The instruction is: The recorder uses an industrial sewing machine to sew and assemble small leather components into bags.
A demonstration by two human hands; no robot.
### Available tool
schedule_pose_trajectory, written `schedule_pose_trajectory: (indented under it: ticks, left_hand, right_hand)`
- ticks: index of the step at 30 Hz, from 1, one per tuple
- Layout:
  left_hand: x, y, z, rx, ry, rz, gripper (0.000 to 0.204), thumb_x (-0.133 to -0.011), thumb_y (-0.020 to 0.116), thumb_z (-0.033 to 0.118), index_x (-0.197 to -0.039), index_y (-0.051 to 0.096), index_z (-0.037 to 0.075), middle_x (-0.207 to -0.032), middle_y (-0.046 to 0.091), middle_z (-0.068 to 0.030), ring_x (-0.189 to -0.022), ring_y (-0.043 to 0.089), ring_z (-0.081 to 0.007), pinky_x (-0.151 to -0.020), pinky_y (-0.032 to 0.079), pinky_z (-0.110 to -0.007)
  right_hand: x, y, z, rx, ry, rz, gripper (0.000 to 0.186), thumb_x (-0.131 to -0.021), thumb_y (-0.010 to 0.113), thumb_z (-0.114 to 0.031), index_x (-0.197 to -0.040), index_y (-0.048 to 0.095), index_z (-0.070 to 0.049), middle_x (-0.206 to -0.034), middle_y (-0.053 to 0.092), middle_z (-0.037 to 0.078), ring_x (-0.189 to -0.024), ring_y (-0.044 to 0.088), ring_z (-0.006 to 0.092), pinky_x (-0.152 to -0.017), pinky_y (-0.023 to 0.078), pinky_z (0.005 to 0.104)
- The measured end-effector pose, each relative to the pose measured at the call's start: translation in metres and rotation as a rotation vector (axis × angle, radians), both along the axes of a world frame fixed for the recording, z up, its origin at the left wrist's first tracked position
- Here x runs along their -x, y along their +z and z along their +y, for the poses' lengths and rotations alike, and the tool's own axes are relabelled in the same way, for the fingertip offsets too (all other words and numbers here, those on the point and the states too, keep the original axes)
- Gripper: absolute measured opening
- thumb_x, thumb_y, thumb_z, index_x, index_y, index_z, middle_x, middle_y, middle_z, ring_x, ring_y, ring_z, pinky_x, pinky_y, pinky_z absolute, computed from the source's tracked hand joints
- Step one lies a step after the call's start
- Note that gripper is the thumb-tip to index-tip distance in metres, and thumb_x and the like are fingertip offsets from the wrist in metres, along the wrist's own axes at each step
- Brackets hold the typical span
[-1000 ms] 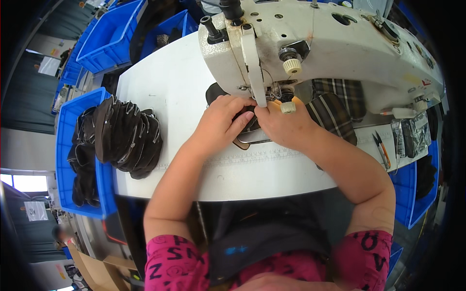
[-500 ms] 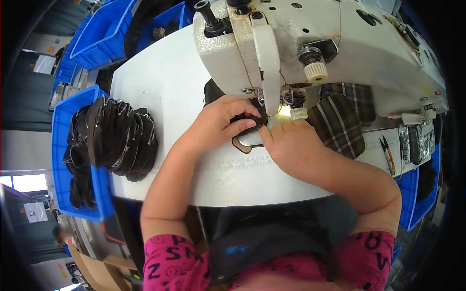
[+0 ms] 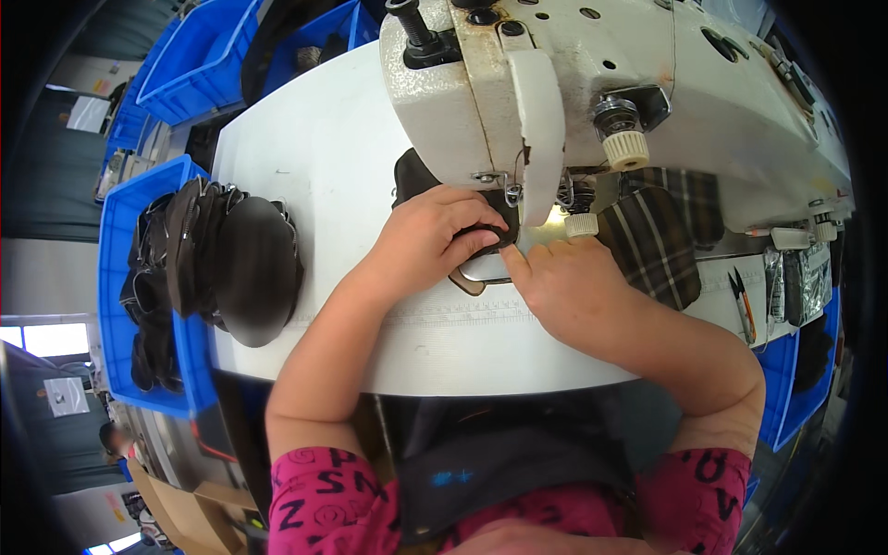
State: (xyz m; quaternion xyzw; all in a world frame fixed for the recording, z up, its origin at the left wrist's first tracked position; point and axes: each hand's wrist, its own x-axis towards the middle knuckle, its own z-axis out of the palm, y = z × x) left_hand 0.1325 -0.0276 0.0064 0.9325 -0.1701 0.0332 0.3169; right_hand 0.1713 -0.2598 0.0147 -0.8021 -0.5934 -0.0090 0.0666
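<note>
- The white table [image 3: 324, 139] carries the work; taking the hands as the clock's centre, its curved edge lies at 6 o'clock, and a forearm sweeping back could drag loose pieces off it
- The sewing machine [image 3: 444, 120] looms from 12 to 2 o'clock; its needle cannot be made out, and the gravest likely harm is a fingertip slipping beneath it while it runs
- At 9 o'clock stands a blue bin [image 3: 199, 361], where a knock from the left arm could spill contents
- Beside the bin, also at 9 o'clock, the stack of dark zippered pieces [image 3: 254, 268] could topple if bumped
- At 3 o'clock, plaid pieces [image 3: 647, 240] lie just beyond the right hand, so a wrist pressing there could crease or shift them
- The dark piece [image 3: 414, 176] lies partly under the left hand, an end showing at 11 o'clock; hidden layers could bunch if they slide unevenly
- The left hand [image 3: 430, 240] has its fingers narrow, thumb and forefinger pinching the dark piece; too hard a pull could skew it
- The right hand [image 3: 573, 282] has bent fingers, forefinger at the piece's edge; whether they grip cannot be told, and a weak hold could let that edge drift
- Orange-handled snips [image 3: 743, 303] lie at 3 o'clock, tips towards 12; a careless reach could mean a prick
</note>
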Motion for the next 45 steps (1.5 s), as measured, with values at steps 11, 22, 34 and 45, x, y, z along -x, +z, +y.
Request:
schedule_pose_trajectory:
  ticks: [11,22,34,45]
  left_hand:
    - [-0.001,0.002,-0.009,-0.030,0.148,0.022,0.015,-0.093,0.073,0.023,-0.103,0.077,0.013,-0.097,0.074,-0.0064,-0.095,0.068,-0.0277,-0.081,0.056,-0.039]
    - [-0.002,0.004,-0.004,-0.066,0.194,0.045,0.020,-0.093,0.072,0.021,-0.111,0.078,0.014,-0.096,0.075,-0.0074,-0.091,0.068,-0.0292,-0.079,0.056,-0.039]
    - [-0.014,-0.001,0.000,-0.032,0.123,-0.058,0.016,-0.090,0.076,0.021,-0.104,0.081,0.016,-0.096,0.077,-0.0068,-0.086,0.071,-0.0299,-0.075,0.057,-0.039]
    - [-0.017,-0.008,0.006,-0.004,0.128,-0.006,0.018,-0.087,0.080,0.026,-0.103,0.082,0.019,-0.100,0.078,-0.0038,-0.092,0.070,-0.0277,-0.080,0.057,-0.037]
  right_hand:
    - [-0.003,-0.009,0.002,-0.032,-0.065,-0.133,0.029,-0.078,0.069,-0.010,-0.104,0.066,0.002,-0.067,0.065,0.004,-0.057,0.066,0.0192,-0.052,0.047,0.0351]
    - [-0.007,-0.012,0.001,-0.127,-0.080,-0.148,0.040,-0.078,0.070,-0.011,-0.115,0.067,0.003,-0.063,0.063,0.000,-0.054,0.064,0.0177,-0.050,0.045,0.0344]
    - [-0.011,-0.016,0.001,-0.063,-0.056,-0.124,0.054,-0.081,0.069,-0.011,-0.133,0.065,0.001,-0.065,0.065,0.001,-0.054,0.064,0.0181,-0.049,0.046,0.0339]
    - [-0.005,-0.014,0.002,-0.064,-0.132,-0.071,0.051,-0.081,0.067,-0.008,-0.129,0.065,0.007,-0.063,0.066,0.003,-0.052,0.064,0.0183,-0.047,0.047,0.0343]
